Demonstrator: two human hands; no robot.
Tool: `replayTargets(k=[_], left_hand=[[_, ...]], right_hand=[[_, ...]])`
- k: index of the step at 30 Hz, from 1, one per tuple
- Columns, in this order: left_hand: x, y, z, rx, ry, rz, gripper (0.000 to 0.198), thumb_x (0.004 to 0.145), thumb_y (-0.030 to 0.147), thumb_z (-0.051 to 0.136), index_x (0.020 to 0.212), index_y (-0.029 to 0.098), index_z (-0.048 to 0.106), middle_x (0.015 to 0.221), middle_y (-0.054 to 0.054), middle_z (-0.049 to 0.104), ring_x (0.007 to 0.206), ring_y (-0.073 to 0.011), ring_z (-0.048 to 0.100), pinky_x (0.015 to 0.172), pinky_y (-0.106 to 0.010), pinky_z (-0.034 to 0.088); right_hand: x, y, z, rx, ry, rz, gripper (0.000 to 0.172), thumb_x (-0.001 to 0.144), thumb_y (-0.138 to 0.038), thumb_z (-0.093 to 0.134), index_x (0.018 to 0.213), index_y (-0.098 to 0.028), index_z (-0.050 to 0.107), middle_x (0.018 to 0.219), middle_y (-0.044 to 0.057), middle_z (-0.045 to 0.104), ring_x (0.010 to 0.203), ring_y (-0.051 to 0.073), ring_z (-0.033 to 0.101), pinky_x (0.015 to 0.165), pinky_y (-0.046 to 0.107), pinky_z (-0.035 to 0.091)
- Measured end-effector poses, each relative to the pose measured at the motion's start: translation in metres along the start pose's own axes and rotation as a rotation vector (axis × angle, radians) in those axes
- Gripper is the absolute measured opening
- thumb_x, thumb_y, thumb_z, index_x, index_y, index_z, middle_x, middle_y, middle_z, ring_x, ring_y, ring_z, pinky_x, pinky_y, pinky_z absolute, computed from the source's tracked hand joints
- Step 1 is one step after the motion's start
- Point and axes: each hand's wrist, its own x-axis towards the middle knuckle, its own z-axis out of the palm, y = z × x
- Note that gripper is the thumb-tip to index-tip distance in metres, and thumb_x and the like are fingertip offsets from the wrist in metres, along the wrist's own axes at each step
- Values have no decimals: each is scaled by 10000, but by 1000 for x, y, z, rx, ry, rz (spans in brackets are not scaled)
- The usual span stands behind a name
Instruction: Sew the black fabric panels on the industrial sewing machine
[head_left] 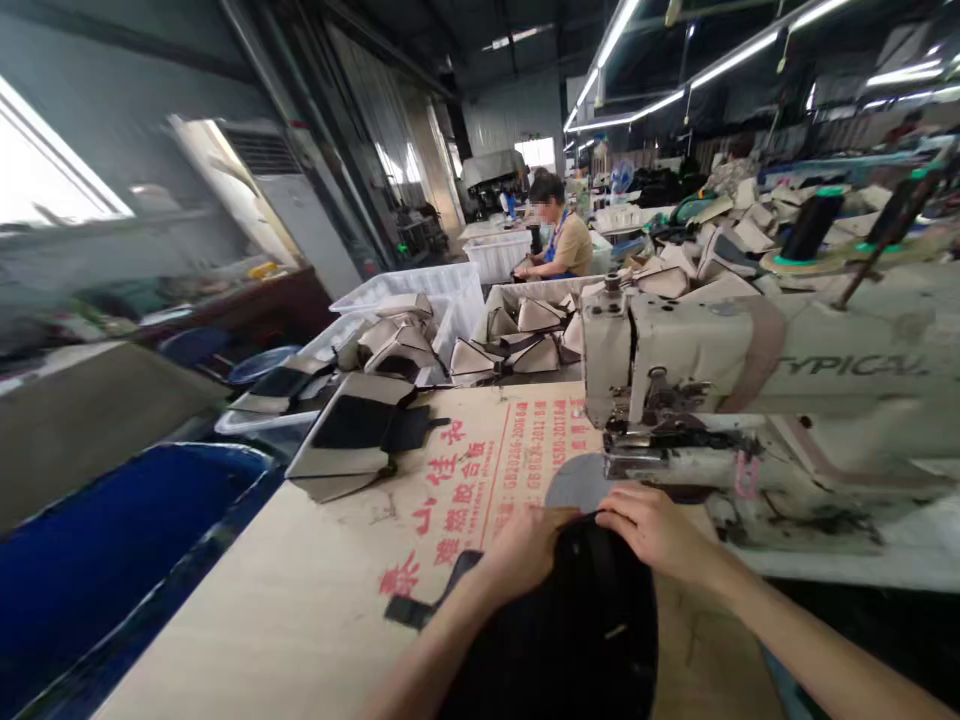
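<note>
My left hand [529, 545] and my right hand [649, 525] are close together, fingers closed on the upper edge of a black fabric piece [570, 630]. The piece hangs down toward me, with a black strap [409, 610] sticking out at its left. A rounded grey part [577, 482] shows just beyond my fingers, beside the sewing head of a machine marked TYPICAL [750, 350]. How the grey part joins the black fabric is hidden. On the board to the left lies a beige sewn piece with a black panel [349, 432].
A wooden board with red print [300, 590] forms the work surface. White plastic crates [461, 290] of beige sewn pieces [405, 350] stand behind it. A blue-lined bin [150, 540] is at left. A co-worker [566, 240] sits farther back. Black thread cones [814, 225] stand behind the machine.
</note>
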Motion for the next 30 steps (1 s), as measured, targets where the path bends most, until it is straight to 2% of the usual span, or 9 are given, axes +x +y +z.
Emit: replayTargets(k=[3,5,8,11,14,17,21,25,30], left_hand=[[4,-11,-29,1,-132,8,265,807,195,462,987,249,649,881,6,698,798,-163,603,704,-211,421],[4,-16,-38,0,-152,-1,227,830,304,474,937,238,663,764,25,684,689,-142,578,626,-195,410],[2,-20,-32,3,-124,-22,350,881,417,377,904,200,650,728,32,647,646,-117,538,597,-186,389],[-3,-21,-21,28,-59,-52,470,919,430,245,844,147,612,721,17,607,639,-106,504,595,-189,375],[2,-19,-32,80,-48,-56,474,916,412,251,756,125,592,631,21,552,572,-94,459,546,-191,344],[29,-13,-68,156,-105,-6,390,861,410,398,661,149,608,557,30,536,533,-95,447,531,-200,320],[87,-4,-108,267,-202,58,224,722,359,603,576,193,641,558,7,613,564,-127,511,589,-222,353],[130,-5,-109,316,-273,80,102,707,308,635,666,231,688,703,11,701,686,-150,602,679,-221,410],[151,-16,-105,320,-284,94,125,713,243,670,836,226,676,903,27,701,834,-140,619,766,-232,459]], right_hand=[[4,0,-3,24,14,20,242,898,-326,463,803,-188,638,782,35,601,752,163,533,702,262,351],[5,0,-4,55,32,46,236,894,-315,468,793,-189,641,773,31,605,746,160,535,700,259,349],[5,-3,-6,127,67,97,221,878,-298,488,776,-188,650,754,26,606,734,159,533,694,259,342],[4,-8,-6,243,98,152,189,837,-303,545,744,-192,667,734,18,620,712,156,531,689,259,334],[3,-14,4,414,157,237,188,781,-335,611,685,-185,670,679,3,626,664,146,527,657,248,336],[5,-16,30,646,303,380,303,769,-433,599,648,-160,645,603,-5,599,576,128,501,561,231,339],[18,-12,66,1010,551,549,436,753,-573,540,738,-146,627,651,11,623,570,133,526,546,237,395],[34,-3,73,1289,705,642,459,653,-576,645,790,-138,641,694,40,657,608,161,572,596,274,446],[44,1,63,1496,758,687,425,610,-493,725,794,-114,670,698,70,670,620,184,595,587,283,458]])
